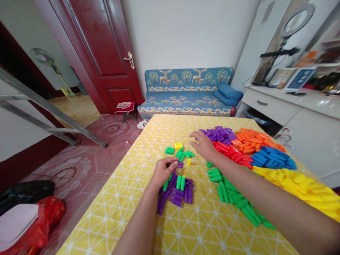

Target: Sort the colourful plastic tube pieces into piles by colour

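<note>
My left hand (165, 171) pinches a small purple piece (180, 164) above a loose cluster of purple pieces (176, 197) mixed with green ones (181, 182). My right hand (203, 144) is beside the purple pile (219, 134), its fingers apart and pointing left; nothing shows between them. Between and beyond the hands lie small groups of green pieces (181, 154), yellow pieces (179, 145) and a single yellow piece (189, 162). My right forearm passes over part of the green pile (233, 194).
On the yellow patterned table (143, 184), red (232, 154), orange (256, 140), blue (273, 158) and yellow (302, 187) piles lie at the right. Beyond are a blue sofa (183, 97), a stool (124, 105) and a white cabinet (305, 138).
</note>
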Demonstrator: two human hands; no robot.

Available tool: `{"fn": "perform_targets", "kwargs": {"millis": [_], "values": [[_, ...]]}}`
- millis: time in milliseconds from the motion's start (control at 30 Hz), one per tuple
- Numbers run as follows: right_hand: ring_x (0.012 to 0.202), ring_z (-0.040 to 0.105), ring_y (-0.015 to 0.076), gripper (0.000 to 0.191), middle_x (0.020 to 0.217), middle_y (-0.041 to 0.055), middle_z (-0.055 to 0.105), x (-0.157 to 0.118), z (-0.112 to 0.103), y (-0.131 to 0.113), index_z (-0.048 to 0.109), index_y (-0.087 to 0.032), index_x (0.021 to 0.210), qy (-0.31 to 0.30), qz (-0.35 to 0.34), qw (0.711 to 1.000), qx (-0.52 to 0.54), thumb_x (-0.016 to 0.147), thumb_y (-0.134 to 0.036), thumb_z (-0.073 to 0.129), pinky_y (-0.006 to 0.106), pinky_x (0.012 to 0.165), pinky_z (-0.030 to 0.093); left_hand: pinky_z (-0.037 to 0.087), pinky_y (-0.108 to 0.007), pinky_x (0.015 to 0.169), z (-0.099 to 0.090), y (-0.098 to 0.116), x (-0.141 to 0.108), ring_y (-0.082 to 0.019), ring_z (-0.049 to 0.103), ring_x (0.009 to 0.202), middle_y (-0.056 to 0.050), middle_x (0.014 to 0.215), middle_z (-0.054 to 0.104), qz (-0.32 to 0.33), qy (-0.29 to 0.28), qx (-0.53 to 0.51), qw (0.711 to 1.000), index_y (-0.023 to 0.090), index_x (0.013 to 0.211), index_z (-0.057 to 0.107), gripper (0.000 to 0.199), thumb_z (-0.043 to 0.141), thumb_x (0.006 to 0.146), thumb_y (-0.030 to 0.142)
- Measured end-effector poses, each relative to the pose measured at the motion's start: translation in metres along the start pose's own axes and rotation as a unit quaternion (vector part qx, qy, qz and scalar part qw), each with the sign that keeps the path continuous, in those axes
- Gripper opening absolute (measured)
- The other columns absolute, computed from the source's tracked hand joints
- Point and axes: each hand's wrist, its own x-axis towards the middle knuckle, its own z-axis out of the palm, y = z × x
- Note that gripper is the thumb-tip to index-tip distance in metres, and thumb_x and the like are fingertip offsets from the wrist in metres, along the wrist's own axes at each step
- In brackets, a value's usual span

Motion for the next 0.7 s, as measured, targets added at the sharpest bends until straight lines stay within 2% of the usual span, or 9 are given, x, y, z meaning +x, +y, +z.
{"fn": "perform_targets", "kwargs": {"millis": [100,167,233,367,433,500,567,633,700], "values": [[0.108,0.058,0.0222,0.024,0.112,0.0076,0.064,-0.044,0.006,-0.032,0.064,-0.020,0.103,0.016,-0.012,0.991,0.132,0.081,-0.020,0.057,0.038,0.095,0.044,0.050,-0.033,0.083,0.000,-0.001,0.001,-0.023,0.067,0.090,-0.009,0.097,0.075,0.016,0.004,-0.004,1.000,0.014,0.099,0.074,0.027,0.060,0.083,0.030],[0.110,0.057,0.0229,0.022,0.112,0.0068,0.064,-0.074,0.011,-0.051,0.064,-0.023,0.102,0.042,0.014,0.983,0.178,0.080,-0.022,0.057,0.041,0.097,0.044,0.049,-0.032,0.083,0.000,-0.001,0.002,-0.023,0.067,0.090,-0.008,0.097,0.075,0.025,0.008,-0.006,1.000,0.015,0.098,0.074,0.026,0.059,0.083,0.029],[0.111,0.056,0.0238,0.023,0.113,0.0070,0.063,-0.100,0.016,-0.065,0.063,-0.024,0.103,0.085,0.051,0.974,0.205,0.081,-0.023,0.057,0.044,0.100,0.043,0.050,-0.031,0.077,0.000,0.000,0.001,-0.021,0.066,0.083,-0.008,0.091,0.075,0.026,0.011,-0.005,1.000,0.014,0.098,0.074,0.027,0.058,0.083,0.031],[0.116,0.053,0.0263,0.031,0.118,0.0096,0.061,-0.133,0.032,-0.077,0.058,-0.022,0.112,0.166,0.108,0.954,0.225,0.081,-0.025,0.058,0.049,0.104,0.040,0.046,-0.027,0.060,0.001,0.004,-0.001,-0.016,0.058,0.060,-0.004,0.066,0.068,0.022,0.021,0.037,0.999,0.012,0.096,0.074,0.028,0.058,0.083,0.031],[0.118,0.052,0.0271,0.034,0.120,0.0107,0.060,-0.140,0.040,-0.078,0.056,-0.022,0.115,0.188,0.127,0.946,0.229,0.081,-0.026,0.058,0.051,0.105,0.039,0.044,-0.026,0.058,0.001,0.005,-0.002,-0.014,0.055,0.057,-0.002,0.063,0.064,0.040,0.032,0.075,0.996,0.013,0.094,0.075,0.024,0.059,0.079,0.024],[0.118,0.052,0.0273,0.035,0.120,0.0114,0.059,-0.144,0.047,-0.078,0.055,-0.021,0.116,0.200,0.137,0.942,0.230,0.082,-0.028,0.057,0.052,0.104,0.039,0.046,-0.027,0.063,0.001,0.004,-0.002,-0.015,0.057,0.064,-0.003,0.073,0.066,0.079,0.036,0.114,0.990,0.015,0.095,0.075,0.028,0.058,0.073,0.011],[0.117,0.052,0.0269,0.035,0.121,0.0119,0.059,-0.144,0.051,-0.077,0.055,-0.020,0.116,0.207,0.133,0.943,0.226,0.083,-0.030,0.056,0.051,0.104,0.039,0.050,-0.029,0.077,0.002,0.001,-0.001,-0.017,0.062,0.082,-0.005,0.093,0.068,0.121,0.029,0.144,0.982,0.018,0.098,0.075,0.041,0.055,0.066,0.001],[0.116,0.053,0.0263,0.034,0.120,0.0121,0.060,-0.144,0.054,-0.076,0.056,-0.019,0.115,0.208,0.123,0.946,0.217,0.084,-0.030,0.056,0.050,0.103,0.040,0.048,-0.034,0.093,0.002,-0.004,0.000,-0.020,0.061,0.102,-0.006,0.108,0.067,0.141,0.014,0.164,0.976,0.020,0.101,0.074,0.049,0.055,0.062,-0.003],[0.116,0.053,0.0259,0.033,0.119,0.0121,0.061,-0.144,0.055,-0.075,0.057,-0.019,0.115,0.204,0.115,0.950,0.208,0.084,-0.031,0.056,0.049,0.103,0.041,0.043,-0.037,0.103,0.002,-0.008,0.002,-0.022,0.058,0.111,-0.006,0.114,0.066,0.145,0.006,0.175,0.974,0.021,0.102,0.073,0.049,0.058,0.063,-0.004]]}}
